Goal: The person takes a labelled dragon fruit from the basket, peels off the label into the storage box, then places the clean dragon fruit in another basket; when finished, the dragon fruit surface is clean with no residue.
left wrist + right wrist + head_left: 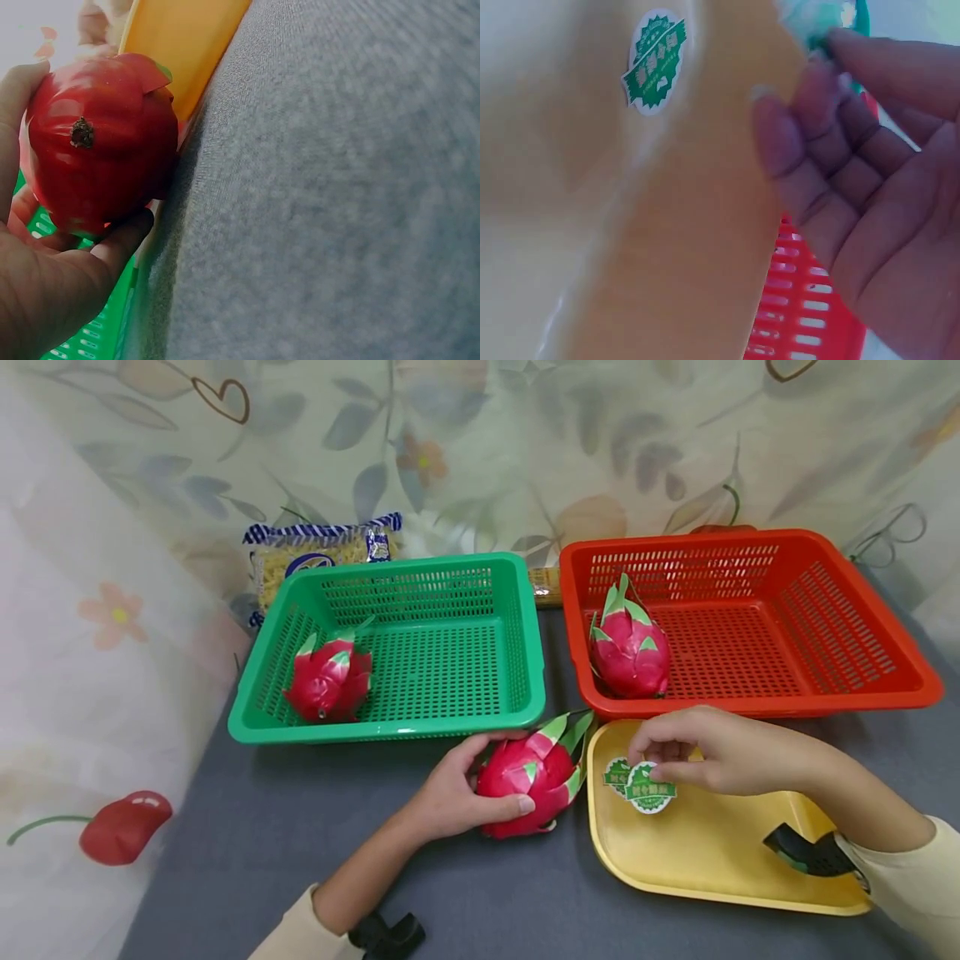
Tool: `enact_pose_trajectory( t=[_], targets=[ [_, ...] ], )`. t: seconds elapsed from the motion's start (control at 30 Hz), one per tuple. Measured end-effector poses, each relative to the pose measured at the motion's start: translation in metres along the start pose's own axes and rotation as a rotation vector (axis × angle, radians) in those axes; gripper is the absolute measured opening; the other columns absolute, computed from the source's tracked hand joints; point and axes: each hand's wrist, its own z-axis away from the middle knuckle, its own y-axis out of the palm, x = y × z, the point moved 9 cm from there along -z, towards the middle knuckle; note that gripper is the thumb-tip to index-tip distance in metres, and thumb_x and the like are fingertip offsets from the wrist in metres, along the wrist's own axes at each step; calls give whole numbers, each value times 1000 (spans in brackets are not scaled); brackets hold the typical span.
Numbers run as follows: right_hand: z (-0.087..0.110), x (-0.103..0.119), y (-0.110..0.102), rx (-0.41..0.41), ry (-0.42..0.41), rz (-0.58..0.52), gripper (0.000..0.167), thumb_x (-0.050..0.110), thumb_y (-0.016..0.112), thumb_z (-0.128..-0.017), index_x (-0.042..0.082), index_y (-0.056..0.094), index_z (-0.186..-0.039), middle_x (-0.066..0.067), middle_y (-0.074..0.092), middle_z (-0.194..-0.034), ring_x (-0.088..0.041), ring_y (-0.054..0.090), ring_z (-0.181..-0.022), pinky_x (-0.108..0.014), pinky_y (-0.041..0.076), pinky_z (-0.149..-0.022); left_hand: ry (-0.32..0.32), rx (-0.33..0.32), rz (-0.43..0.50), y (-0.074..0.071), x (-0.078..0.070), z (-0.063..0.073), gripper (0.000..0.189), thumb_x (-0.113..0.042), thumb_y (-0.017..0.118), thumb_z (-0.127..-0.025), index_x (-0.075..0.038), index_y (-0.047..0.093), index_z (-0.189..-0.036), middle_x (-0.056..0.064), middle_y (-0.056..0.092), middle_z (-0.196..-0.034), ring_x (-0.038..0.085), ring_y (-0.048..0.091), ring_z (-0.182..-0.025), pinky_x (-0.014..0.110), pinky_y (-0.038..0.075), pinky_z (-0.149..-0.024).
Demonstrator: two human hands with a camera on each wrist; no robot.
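The person's left hand (453, 793) is curled round a red dragon fruit (517, 781), with the thumb on the near side. The fruit sits between the two hands, just left of the yellow tray (720, 852). Whether its leaf tips touch the tray is hard to tell. The right hand (705, 752) is over the tray and pinches a round green and white sticker (651, 789) with its thumb and fingers. A second sticker (615, 773) lies in the tray, just left of the pinched one.

Past the left hand is the green basket (386, 729) with one fruit (326, 685) in it. Past the right hand is the red basket (765, 703) with another fruit (630, 656).

Some things could go wrong. The fruit looks smooth and round, so it might roll if the left hand lets go too soon. The sticker looks thin, so a hard squeeze might bend it. If its back is sticky, it could cling to the fingers. The leaves stick out, so they might catch on the tray's edge if the fruit gets pushed right.
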Motion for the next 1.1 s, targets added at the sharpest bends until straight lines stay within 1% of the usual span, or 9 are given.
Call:
enact_pose_trajectory(
  t=[0.1,0.17,0.37,0.43,0.6,0.77,0.87,0.93,1.1],
  targets=[
    [2,-4,3,22,20,88,25,6,72,-92,24,68,-109,12,64,-92,-5,57,-75,-24,52,-63,4,-8,0,-1,0,1,69,-21,85,-78,-22,53,-139,-3,53,-135,24,55,-120,37,58,-82],
    [4,-8,4,30,36,117,24,5,72,-91,23,69,-107,13,63,-91,-4,55,-74,-24,51,-62,5,-12,2,-1,0,1,69,-21,85,-78,-22,53,-139,-3,54,-135,24,55,-119,37,58,-82],
    [12,-24,4,17,107,158,25,3,73,-89,24,70,-101,14,63,-88,-3,54,-74,-23,49,-62,11,-10,5,0,1,1,68,-22,85,-79,-22,53,-139,-3,54,-135,24,56,-119,37,58,-83],
    [15,-26,4,2,125,205,27,2,75,-87,25,70,-100,15,63,-87,-3,54,-74,-24,49,-62,9,-10,4,1,2,1,68,-22,85,-79,-22,53,-139,-3,54,-135,24,56,-119,37,58,-83],
    [19,-28,5,-26,177,373,31,0,77,-83,27,68,-94,18,60,-85,-1,51,-73,-24,46,-63,11,-13,11,1,1,2,68,-22,85,-79,-22,53,-139,-3,54,-135,24,56,-119,37,58,-83],
    [20,-34,8,-31,254,464,31,2,80,-81,28,64,-88,18,55,-78,-2,47,-67,-25,41,-58,6,-16,0,0,1,2,68,-22,85,-79,-23,53,-139,-3,54,-135,24,56,-119,37,58,-82],
    [20,-34,12,-53,270,557,31,7,84,-78,27,61,-84,16,49,-74,-3,42,-63,-25,37,-56,-1,-16,-8,0,1,1,68,-22,85,-79,-23,53,-139,-3,53,-135,24,55,-119,36,58,-82],
    [20,-32,13,-76,260,616,32,7,85,-76,26,60,-82,15,47,-72,-5,39,-61,-26,34,-54,-1,-17,-11,0,1,1,68,-22,85,-79,-23,53,-139,-3,53,-135,24,55,-119,36,58,-82],
    [21,-31,13,-119,258,692,34,5,86,-72,24,58,-79,13,43,-69,-7,37,-58,-28,30,-50,4,-15,-20,1,1,1,68,-23,85,-79,-25,53,-138,-4,53,-135,24,55,-119,36,58,-82]
  ],
)
